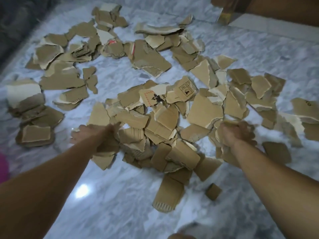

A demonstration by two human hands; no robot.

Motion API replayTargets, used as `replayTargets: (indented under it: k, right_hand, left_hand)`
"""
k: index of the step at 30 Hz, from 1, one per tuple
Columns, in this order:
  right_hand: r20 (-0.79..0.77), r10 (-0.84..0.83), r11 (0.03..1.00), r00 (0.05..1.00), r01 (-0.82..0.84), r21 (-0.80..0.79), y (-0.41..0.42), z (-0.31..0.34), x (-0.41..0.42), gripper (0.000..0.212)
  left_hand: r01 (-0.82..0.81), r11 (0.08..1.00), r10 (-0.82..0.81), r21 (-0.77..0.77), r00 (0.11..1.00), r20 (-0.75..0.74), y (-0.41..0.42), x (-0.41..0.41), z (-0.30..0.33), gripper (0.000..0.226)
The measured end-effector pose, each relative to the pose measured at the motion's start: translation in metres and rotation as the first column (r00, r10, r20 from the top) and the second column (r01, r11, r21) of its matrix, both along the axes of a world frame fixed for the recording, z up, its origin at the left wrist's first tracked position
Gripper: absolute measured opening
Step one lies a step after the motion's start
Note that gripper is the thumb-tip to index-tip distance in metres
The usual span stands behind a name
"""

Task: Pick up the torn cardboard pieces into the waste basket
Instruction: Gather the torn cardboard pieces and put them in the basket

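Several torn brown cardboard pieces lie scattered over a white marble floor (107,195). The thickest heap of cardboard pieces (160,128) lies in the middle, between my two arms. My left hand (96,133) rests on the heap's left edge with its fingers closed around cardboard pieces. My right hand (236,131) is at the heap's right edge, gripping a bunch of cardboard pieces. One printed piece (153,99) shows black and red markings. No waste basket is in view.
More cardboard lies at the far left (31,107), at the back (107,16) and at the right (305,109). A small loose piece (213,191) sits near me. A pink object (2,168) shows at the left edge. A wooden furniture leg (224,16) stands at the back right.
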State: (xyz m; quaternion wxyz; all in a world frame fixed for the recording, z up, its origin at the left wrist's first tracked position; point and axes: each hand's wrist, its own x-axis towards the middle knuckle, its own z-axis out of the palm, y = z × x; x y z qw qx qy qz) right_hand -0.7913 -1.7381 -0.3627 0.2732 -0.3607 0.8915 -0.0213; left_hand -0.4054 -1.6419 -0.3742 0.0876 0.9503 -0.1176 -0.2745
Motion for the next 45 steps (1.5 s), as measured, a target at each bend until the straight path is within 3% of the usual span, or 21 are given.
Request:
replayTargets:
  k: [3,6,10,14,18,20,24,27,30,34,37,40,43,45]
  right_hand:
    - [0.094,-0.013,1.0,0.995,0.014,-0.009,0.008,0.003,0.027,0.098]
    - [0.231,-0.065,0.997,0.971,0.072,-0.021,0.014,0.003,0.04,0.116]
    - [0.384,-0.138,0.984,0.913,0.171,-0.054,0.019,0.002,0.045,0.12]
    - [0.463,-0.175,0.981,0.869,0.194,0.005,0.027,-0.002,0.053,0.101]
    - [0.599,-0.199,0.971,0.775,0.24,0.011,0.026,-0.004,0.061,0.077]
    - [0.664,-0.181,0.97,0.726,0.242,0.001,0.023,0.0,0.069,0.078]
    - [0.667,-0.2,0.968,0.718,0.248,0.023,0.019,0.004,0.098,0.106]
    - [0.667,-0.225,0.968,0.71,0.243,0.068,0.011,-0.002,0.112,0.117]
    - [0.665,-0.19,0.974,0.722,0.225,0.033,0.001,-0.004,0.112,0.106]
    - [0.723,-0.153,0.971,0.674,0.237,-0.015,0.0,0.005,0.114,0.107]
    - [0.741,-0.153,0.981,0.653,0.194,0.032,-0.005,0.014,0.11,0.09]
    - [0.746,-0.106,0.992,0.657,0.123,0.033,-0.008,0.039,0.111,0.077]
    - [0.792,-0.055,0.998,0.608,0.051,0.031,-0.005,0.064,0.12,0.065]
    - [0.827,-0.022,0.998,0.562,-0.04,0.054,0.001,0.084,0.13,0.047]
  left_hand:
    - [0.018,0.999,-0.016,0.049,0.999,-0.03,-0.007,-0.034,0.021,0.107]
    - [-0.041,0.998,0.036,-0.049,0.994,-0.105,-0.009,-0.042,0.016,0.115]
    - [-0.265,0.928,0.187,-0.262,0.939,-0.29,-0.009,-0.047,0.017,0.098]
    - [-0.458,0.839,0.257,-0.294,0.809,-0.528,0.0,-0.052,0.017,0.082]
    - [-0.504,0.809,0.185,-0.303,0.706,-0.684,0.002,-0.054,0.018,0.079]
    - [-0.461,0.827,0.132,-0.323,0.717,-0.684,0.002,-0.059,0.021,0.074]
    - [-0.402,0.846,0.084,-0.351,0.75,-0.656,-0.003,-0.076,0.02,0.05]
    - [-0.385,0.851,0.062,-0.358,0.751,-0.658,-0.008,-0.079,0.015,0.051]
    - [-0.367,0.849,0.026,-0.381,0.748,-0.663,-0.009,-0.071,0.014,0.059]
    - [-0.317,0.856,-0.043,-0.409,0.744,-0.667,-0.005,-0.053,0.029,0.046]
    - [-0.286,0.859,-0.064,-0.425,0.763,-0.643,-0.001,-0.032,0.049,0.034]
    - [-0.269,0.846,-0.072,-0.46,0.798,-0.598,0.006,-0.01,0.071,0.042]
    - [-0.238,0.849,-0.084,-0.472,0.821,-0.565,0.017,0.005,0.094,0.048]
    - [-0.24,0.844,-0.072,-0.48,0.835,-0.545,0.029,0.01,0.114,0.05]
